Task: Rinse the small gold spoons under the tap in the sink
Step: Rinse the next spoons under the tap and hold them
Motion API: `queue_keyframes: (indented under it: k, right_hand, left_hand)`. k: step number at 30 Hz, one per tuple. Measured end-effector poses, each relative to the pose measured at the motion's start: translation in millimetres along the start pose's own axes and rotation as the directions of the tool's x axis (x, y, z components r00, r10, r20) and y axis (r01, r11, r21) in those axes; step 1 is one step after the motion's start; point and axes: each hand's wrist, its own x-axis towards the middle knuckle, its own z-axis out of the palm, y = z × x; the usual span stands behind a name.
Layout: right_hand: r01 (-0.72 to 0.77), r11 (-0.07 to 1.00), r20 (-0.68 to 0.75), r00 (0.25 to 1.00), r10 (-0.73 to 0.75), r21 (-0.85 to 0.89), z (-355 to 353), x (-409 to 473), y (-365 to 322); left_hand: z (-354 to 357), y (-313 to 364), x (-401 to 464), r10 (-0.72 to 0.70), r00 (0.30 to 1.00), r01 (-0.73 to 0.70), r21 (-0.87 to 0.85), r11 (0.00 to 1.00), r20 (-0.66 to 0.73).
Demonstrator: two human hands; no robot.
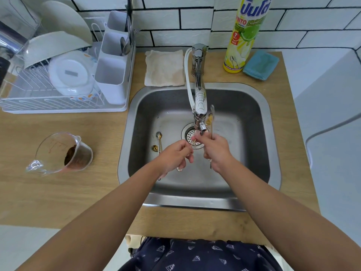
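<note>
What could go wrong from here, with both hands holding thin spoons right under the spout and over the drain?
1. The left hand only pinches a thin gold spoon directly above the drain strainer; wet, it might slip and drop.
2. The right hand holds long spoons upright beside the tap spout; they could knock against it.
3. Two spoons on the sink floor look soiled and could be overlooked.

A home kitchen: a stainless steel sink (197, 188) is set in a wood-look counter (58, 192) against white subway tiles (168, 18), with a dish rack (58, 98) at 10 o'clock and a dish soap bottle (246, 34) at 1 o'clock.
</note>
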Motion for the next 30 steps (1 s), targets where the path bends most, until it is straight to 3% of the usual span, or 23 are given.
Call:
queue_keyframes:
  k: [5,9,12,16,20,23,28,30]
  right_hand:
    - [-0.059,0.997,0.021,0.998,0.058,0.046,-1.2,0.7,-4.3]
    - [-0.047,0.998,0.132,0.99,0.042,0.038,10.3,-15.3,13.4]
    - [-0.046,0.996,0.054,0.998,0.042,0.081,3.7,-10.6,7.0]
    - [-0.027,0.985,-0.053,0.998,0.037,0.17,0.8,-2.6,8.4]
    - [-0.026,0.994,-0.009,1.0,0.027,0.104,7.1,-10.5,16.6]
    - [-0.038,0.99,-0.024,0.999,0.042,0.139,2.3,-2.7,12.6]
    - [-0.019,0.999,0.067,0.998,0.016,0.047,17.1,-12.5,21.5]
    - [-0.021,0.996,-0.048,0.998,0.026,0.084,11.6,-4.3,12.2]
  left_hand:
    - [4.2,0.9,1.2,-0.051,0.996,0.038,-0.163,0.986,-0.075]
    - [7.8,-2.2,0.4,-0.006,0.991,0.027,0.152,0.988,-0.136]
    - [6.5,-11.0,-1.8,0.014,0.989,0.029,0.275,0.961,-0.15]
    - [12.1,-9.8,-0.3,-0.02,0.979,0.064,0.211,0.975,-0.204]
    - [9.0,-0.7,4.6,-0.163,0.966,0.154,-0.062,0.986,-0.199]
    - [0.9,0.8,5.1,-0.175,0.978,0.171,-0.044,0.984,-0.11]
    - [5.5,11.1,4.7,-0.131,0.983,0.12,-0.094,0.988,-0.129]
    - [5.0,7.8,3.0,-0.133,0.983,0.121,-0.098,0.988,-0.129]
